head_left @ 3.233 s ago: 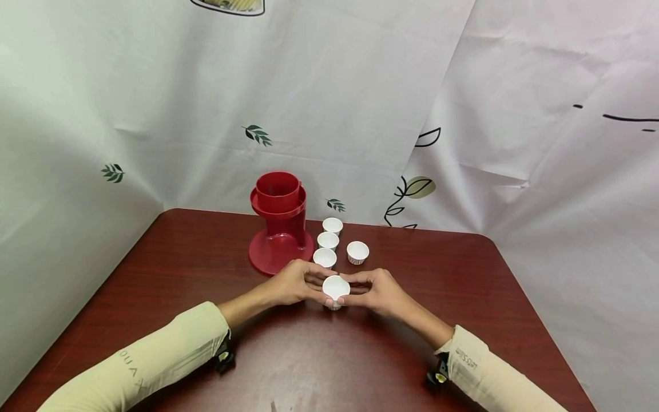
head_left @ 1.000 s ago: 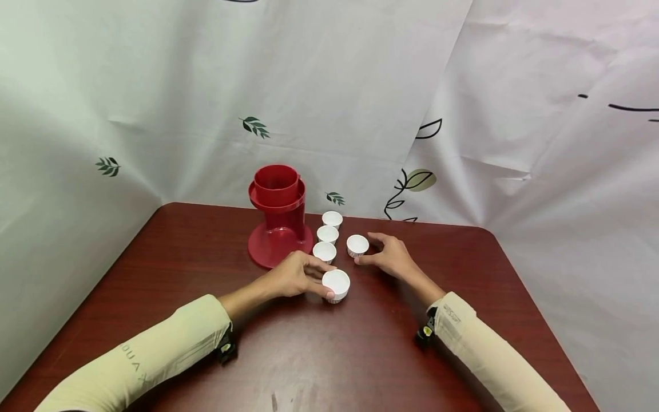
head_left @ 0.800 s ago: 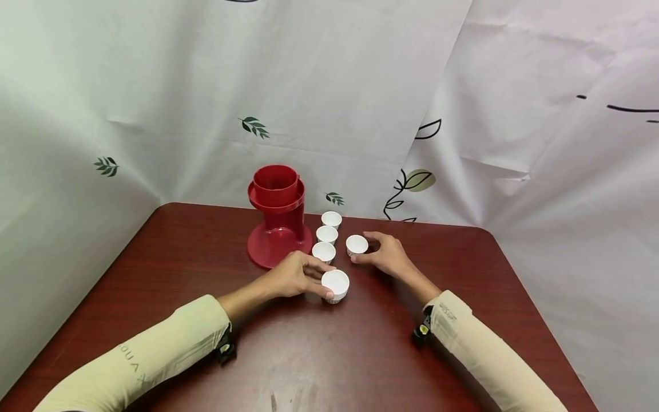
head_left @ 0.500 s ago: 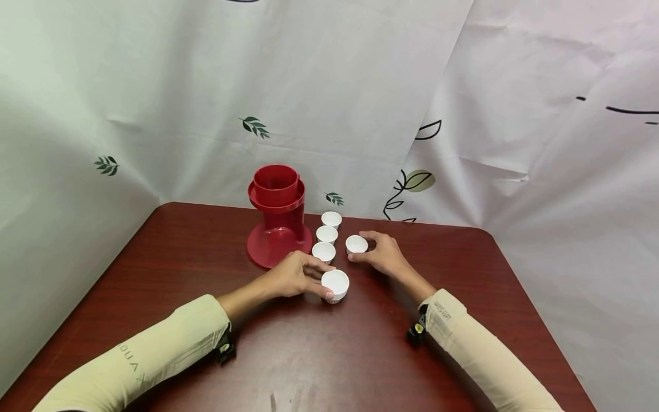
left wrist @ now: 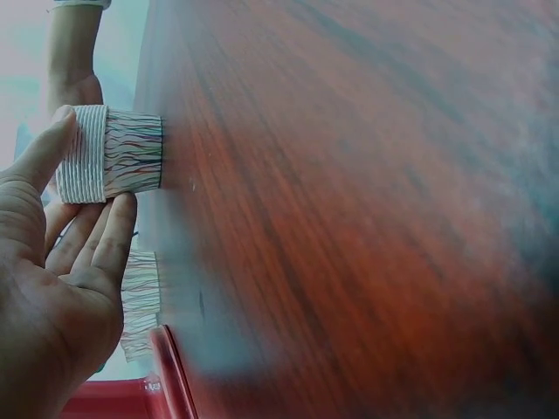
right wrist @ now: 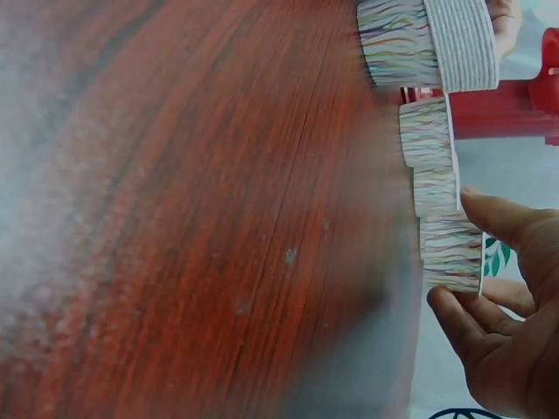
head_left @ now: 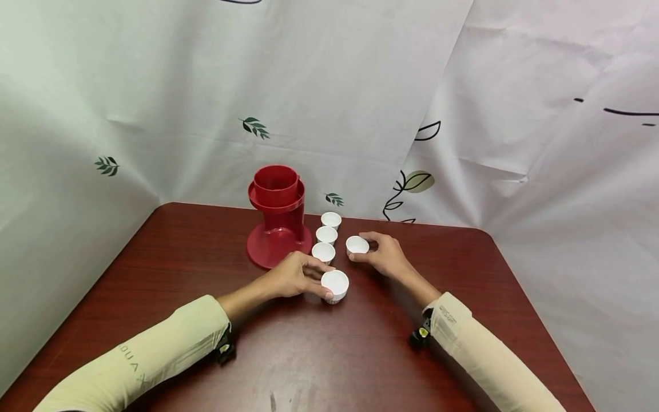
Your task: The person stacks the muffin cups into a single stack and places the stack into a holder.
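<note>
In the head view my left hand point(head_left: 294, 276) holds a stack of nested white paper cups point(head_left: 335, 282) at the table's middle, thumb on the near side. The left wrist view shows several stacked rims and wavy coloured lines on the stack point(left wrist: 109, 155), which stands upright on the table. My right hand point(head_left: 383, 254) grips a single paper cup point(head_left: 357, 245) farther back, thumb and fingers on opposite sides. In the right wrist view that cup point(right wrist: 452, 253) stands on the table, between thumb and fingertips. Three more paper cups point(head_left: 324, 252) form a row left of it.
A red plastic stand point(head_left: 278, 220) with a round base and a cup-shaped top stands left of the row of cups. The dark red wooden table point(head_left: 319, 355) ends at a white printed cloth point(head_left: 350, 103) behind and at the sides.
My right hand has left the stack, moved back and to the right, and closed around the single cup. The left hand still holds the stack in the same place.
</note>
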A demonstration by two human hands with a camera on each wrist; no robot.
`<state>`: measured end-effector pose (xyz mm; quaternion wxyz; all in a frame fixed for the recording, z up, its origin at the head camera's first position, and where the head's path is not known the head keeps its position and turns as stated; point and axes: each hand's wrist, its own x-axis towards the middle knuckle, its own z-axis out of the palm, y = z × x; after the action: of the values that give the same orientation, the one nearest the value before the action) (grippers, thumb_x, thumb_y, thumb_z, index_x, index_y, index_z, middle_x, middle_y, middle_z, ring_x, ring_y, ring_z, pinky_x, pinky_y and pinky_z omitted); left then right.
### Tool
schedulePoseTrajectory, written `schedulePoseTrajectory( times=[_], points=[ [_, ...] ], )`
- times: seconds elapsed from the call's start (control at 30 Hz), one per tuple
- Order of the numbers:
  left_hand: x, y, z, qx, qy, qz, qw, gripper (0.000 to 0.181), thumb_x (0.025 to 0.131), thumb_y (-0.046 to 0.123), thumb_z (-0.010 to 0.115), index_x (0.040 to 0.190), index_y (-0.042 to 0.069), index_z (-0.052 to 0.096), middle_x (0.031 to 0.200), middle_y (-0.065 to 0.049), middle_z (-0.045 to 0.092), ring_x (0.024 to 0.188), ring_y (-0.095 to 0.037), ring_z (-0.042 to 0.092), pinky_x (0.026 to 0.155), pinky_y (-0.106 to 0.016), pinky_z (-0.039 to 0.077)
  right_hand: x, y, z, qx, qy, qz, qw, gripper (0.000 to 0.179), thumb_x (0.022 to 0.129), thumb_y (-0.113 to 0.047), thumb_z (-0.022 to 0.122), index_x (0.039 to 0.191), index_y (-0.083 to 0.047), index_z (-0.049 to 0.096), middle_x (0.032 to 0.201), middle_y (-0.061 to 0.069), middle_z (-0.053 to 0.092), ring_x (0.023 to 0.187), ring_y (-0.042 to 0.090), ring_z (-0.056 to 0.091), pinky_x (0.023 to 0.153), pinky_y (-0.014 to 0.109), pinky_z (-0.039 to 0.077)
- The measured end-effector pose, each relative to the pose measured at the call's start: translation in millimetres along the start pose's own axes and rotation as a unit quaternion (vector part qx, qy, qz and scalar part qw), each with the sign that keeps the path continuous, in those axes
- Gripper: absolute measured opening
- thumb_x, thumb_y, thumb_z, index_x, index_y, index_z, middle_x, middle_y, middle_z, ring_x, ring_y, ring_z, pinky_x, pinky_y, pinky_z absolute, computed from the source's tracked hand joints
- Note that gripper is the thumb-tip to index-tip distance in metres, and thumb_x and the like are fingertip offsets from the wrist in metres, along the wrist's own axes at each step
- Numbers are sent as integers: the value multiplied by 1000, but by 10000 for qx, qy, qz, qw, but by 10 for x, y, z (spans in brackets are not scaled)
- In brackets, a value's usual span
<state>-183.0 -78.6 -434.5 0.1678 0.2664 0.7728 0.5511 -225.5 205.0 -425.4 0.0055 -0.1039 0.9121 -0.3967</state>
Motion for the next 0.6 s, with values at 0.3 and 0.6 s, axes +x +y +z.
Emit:
schedulePoseTrajectory(
  times=[0.3, 0.6],
  points=[
    [6, -4, -8, 91, 25, 34, 9999, 44, 85, 11, 100, 125, 2, 85, 121, -13, 87, 108, -23, 86, 93, -21, 66, -155, -96, -69, 456, -51, -16, 9989, 69, 89, -26, 98, 147, -1, 72, 134, 17, 82, 117, 29, 83, 102, 46, 68],
    [-3, -5, -7, 4, 2, 53, 10000, 44, 85, 10, 99, 125, 1, 85, 120, -13, 87, 108, -23, 86, 91, -19, 65, -301, -173, -105, 614, -159, -169, 9978, 71, 89, -24, 97, 151, 0, 69, 139, 18, 79, 116, 30, 83, 102, 46, 69]
  ],
)
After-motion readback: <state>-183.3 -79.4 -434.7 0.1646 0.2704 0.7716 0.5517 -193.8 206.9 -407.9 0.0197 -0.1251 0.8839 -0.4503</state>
